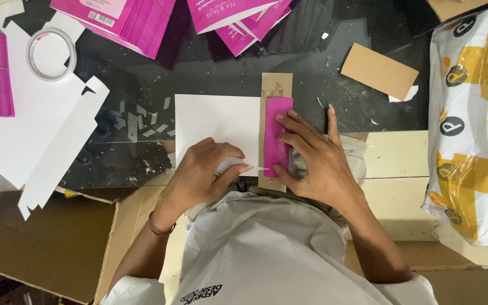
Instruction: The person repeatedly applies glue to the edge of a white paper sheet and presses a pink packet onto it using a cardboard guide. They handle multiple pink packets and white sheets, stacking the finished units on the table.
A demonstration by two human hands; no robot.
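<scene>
While pinned only by fingertips, could skid askew under an uneven push: magenta paper strip (278, 121), lying lengthwise on the brown cardboard strip (273, 87), near its right edge and short of both its ends. Could also nick a finger or tear paper, judging by the thin pale sliver (257, 168), perhaps a blade, aimed at the cardboard strip's lower left edge. Right hand (312, 164) open and flat, fingers spread wide across the magenta piece. Left hand (207, 172) curled narrow, pinching that sliver, resting on the white sheet (216, 118) just left of the cardboard strip. Magenta piece glossy, slim, rectangular, flat, with faint pale print.
</scene>
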